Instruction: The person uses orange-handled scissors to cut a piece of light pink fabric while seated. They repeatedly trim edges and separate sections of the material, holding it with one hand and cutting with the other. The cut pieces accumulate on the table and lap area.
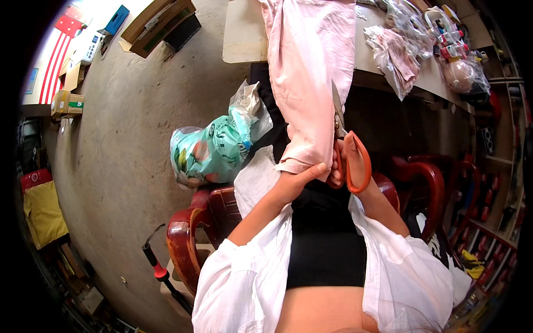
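A long piece of pale pink cloth (311,72), looking like a garment leg, hangs off the table toward me. My left hand (298,178) grips its near hem, thumb on top and the other fingers hidden beneath. In my right hand (351,166) is a pair of scissors (360,172) with orange handles. Their blades point away from me, parted, along the cloth's right edge. One blade lies over the pink fabric; whether the edge is cut I cannot tell.
The table (244,33) carries plastic-wrapped cloth (394,55) and bagged bottles (455,50) at the far right. A teal plastic bag (214,147) stands left of my legs. Red wooden chair arms (183,238) flank me. A cardboard box (158,25) sits at far left.
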Demonstrator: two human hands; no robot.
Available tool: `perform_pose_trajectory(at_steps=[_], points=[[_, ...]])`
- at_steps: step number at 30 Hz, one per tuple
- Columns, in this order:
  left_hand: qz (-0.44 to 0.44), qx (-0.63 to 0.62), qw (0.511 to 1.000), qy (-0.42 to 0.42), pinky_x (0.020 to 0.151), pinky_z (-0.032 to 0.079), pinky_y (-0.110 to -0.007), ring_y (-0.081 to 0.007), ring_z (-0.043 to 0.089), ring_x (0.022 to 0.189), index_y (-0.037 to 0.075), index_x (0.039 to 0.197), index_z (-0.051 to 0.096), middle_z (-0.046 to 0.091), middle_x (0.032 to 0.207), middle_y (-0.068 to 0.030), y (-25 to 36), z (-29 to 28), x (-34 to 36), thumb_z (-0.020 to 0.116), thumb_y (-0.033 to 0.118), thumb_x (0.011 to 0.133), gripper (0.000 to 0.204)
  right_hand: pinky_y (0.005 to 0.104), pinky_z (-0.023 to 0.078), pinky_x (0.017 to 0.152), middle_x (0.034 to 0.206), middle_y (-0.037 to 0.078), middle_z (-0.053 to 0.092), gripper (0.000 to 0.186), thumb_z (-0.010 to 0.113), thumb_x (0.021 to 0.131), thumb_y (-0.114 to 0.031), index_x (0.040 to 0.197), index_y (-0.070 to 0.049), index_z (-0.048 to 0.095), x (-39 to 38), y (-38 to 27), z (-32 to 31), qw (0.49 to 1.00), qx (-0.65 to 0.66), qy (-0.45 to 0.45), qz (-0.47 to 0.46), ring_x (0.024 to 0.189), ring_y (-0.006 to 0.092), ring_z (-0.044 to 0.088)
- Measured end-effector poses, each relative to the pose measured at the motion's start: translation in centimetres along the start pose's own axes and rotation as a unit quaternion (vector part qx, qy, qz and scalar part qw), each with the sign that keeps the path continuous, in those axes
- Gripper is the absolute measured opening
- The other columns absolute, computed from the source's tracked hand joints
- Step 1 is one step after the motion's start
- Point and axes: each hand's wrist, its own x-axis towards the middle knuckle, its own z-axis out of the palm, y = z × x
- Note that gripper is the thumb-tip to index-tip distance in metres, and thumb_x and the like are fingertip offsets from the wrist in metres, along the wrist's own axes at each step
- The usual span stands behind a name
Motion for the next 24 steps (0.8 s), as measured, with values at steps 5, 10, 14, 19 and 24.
perform_pose_trajectory(at_steps=[5,10,14,19,24], points=[[-0.004,-0.015,1.0,-0.023,0.09,0.044,-0.028,-0.013,0.053,0.107,0.001,0.13,0.043,0.055,0.117,-0.0053,-1.5,-1.4,-0.3,0.062,0.016,0.088,0.048,0.0212,0.033,0.029,0.051,-0.003,0.041,0.058,0.042,0.085,-0.068,0.07,-0.012,0.043,0.1,-1.0,0.3,1.0,0.005,0.006,-0.005,0.033,0.0058,0.039],[-0.149,0.124,0.981,-0.024,0.081,0.049,-0.028,-0.0145,0.058,0.101,0.002,0.135,0.036,0.058,0.118,-0.009,0.3,-4.5,-1.4,0.061,0.025,0.09,0.056,0.0205,0.035,0.033,0.053,-0.003,0.042,0.054,0.045,0.088,-0.063,0.073,-0.011,0.045,0.4,0.3,-1.3,0.998,0.023,-0.044,-0.039,0.035,0.0061,0.042],[-0.239,0.536,0.786,-0.192,0.072,0.052,-0.027,-0.0134,0.065,0.081,-0.001,0.113,0.058,0.065,0.099,-0.0076,12.3,-5.7,0.3,0.062,0.019,0.089,0.031,0.0202,0.036,0.035,0.055,-0.003,0.043,0.053,0.047,0.087,-0.061,0.075,-0.01,0.045,0.4,1.4,-1.9,0.997,0.014,-0.044,-0.054,0.038,0.0059,0.043],[0.114,0.529,0.837,0.075,0.065,0.046,-0.024,-0.01,0.056,0.069,-0.001,0.092,0.065,0.062,0.074,-0.0033,18.1,-5.9,14.5,0.062,0.015,0.085,0.018,0.0206,0.036,0.036,0.055,-0.002,0.041,0.054,0.051,0.085,-0.062,0.075,-0.009,0.044,0.5,1.4,-1.6,0.998,0.014,-0.048,-0.04,0.039,0.0071,0.042],[0.168,0.758,0.522,0.354,0.085,0.046,-0.039,-0.0282,0.059,0.1,0.001,0.102,0.061,0.062,0.099,-0.0182,15.9,-13.0,30.8,0.069,0.025,0.076,0.037,0.0201,0.035,0.037,0.055,-0.002,0.04,0.057,0.052,0.083,-0.065,0.075,-0.009,0.043,0.7,1.0,-1.6,0.997,0.034,-0.057,-0.039,0.04,0.0071,0.042]])
